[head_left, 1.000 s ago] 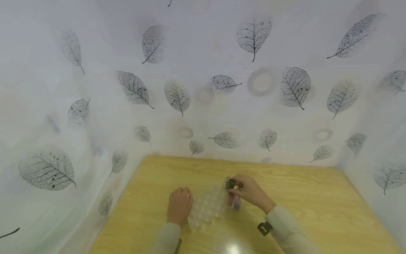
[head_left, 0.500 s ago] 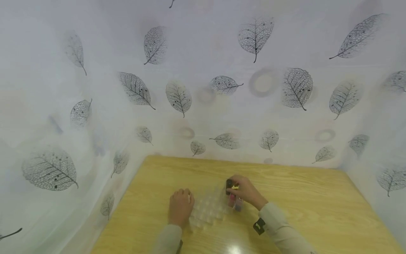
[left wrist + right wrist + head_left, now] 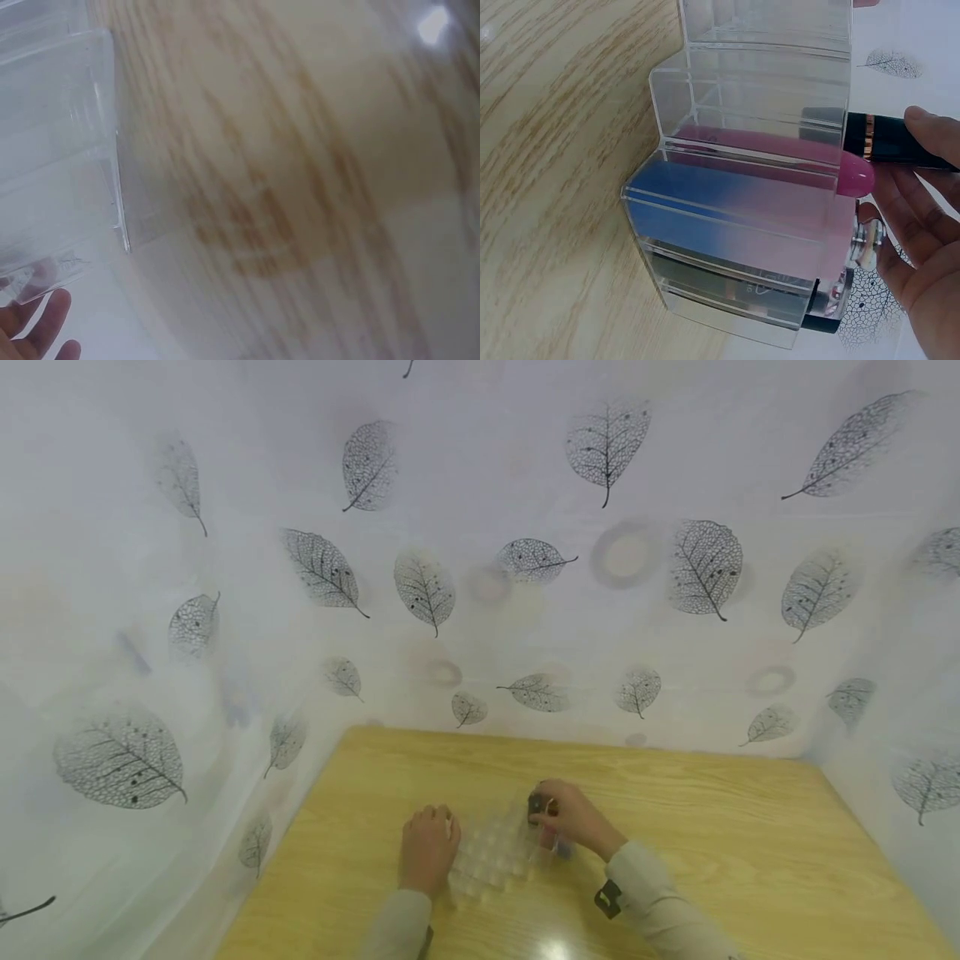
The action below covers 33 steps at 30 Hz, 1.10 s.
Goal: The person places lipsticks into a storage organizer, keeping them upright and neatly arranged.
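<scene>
A clear plastic stepped organizer (image 3: 491, 856) stands on the table between the hands. My left hand (image 3: 430, 852) grips its left end; in the left wrist view a few fingers (image 3: 52, 319) show at the lower corner. My right hand (image 3: 573, 818) pinches a black lipstick tube (image 3: 904, 142) with a copper-coloured band. The tube's far end is inside an organizer slot, seen through the plastic. Beside it sit a magenta tube (image 3: 857, 176), a blue-to-pink item (image 3: 742, 217) with a silvery top, and a dark glassy item (image 3: 727, 285) with a black end.
The wood-grain table (image 3: 750, 843) extends around the organizer. White sheeting (image 3: 487, 485) printed with leaves rises at the back and both sides. A black strap piece (image 3: 608, 899) hangs by the right sleeve.
My right hand has shifted slightly left along the organizer with the black lipstick tube, which has tipped and sunk lower. My left hand has stayed at the organizer's left end.
</scene>
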Tool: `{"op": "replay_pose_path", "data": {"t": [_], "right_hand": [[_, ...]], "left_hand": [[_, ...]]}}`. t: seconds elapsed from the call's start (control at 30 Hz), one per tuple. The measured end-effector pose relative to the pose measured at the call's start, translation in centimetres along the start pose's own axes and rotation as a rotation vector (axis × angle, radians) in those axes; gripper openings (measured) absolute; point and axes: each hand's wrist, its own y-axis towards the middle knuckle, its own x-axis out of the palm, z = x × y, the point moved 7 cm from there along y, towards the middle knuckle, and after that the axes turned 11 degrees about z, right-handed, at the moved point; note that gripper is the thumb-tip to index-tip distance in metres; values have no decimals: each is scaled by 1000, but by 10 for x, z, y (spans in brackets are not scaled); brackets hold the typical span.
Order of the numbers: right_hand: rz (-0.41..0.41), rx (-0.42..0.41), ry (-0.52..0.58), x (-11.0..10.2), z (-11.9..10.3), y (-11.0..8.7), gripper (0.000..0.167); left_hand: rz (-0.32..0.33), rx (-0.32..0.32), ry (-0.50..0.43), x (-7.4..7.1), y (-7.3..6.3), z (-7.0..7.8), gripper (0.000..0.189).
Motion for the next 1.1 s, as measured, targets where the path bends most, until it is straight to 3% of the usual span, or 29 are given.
{"op": "replay_pose_path", "data": {"t": [0.3,0.57,0.83,1.1], "right_hand": [[-15,-1,-8,1,0,-2,16],[-10,-29,-16,0,1,-1,9],[-11,7,-25,-2,4,-2,9],[17,-34,-80,-11,-3,-8,9]], "left_hand": [[-50,-33,5,2,0,1,14],[-39,-32,0,-3,2,3,14],[-28,-26,0,-2,3,5,13],[-19,-12,4,-3,1,4,18]]}}
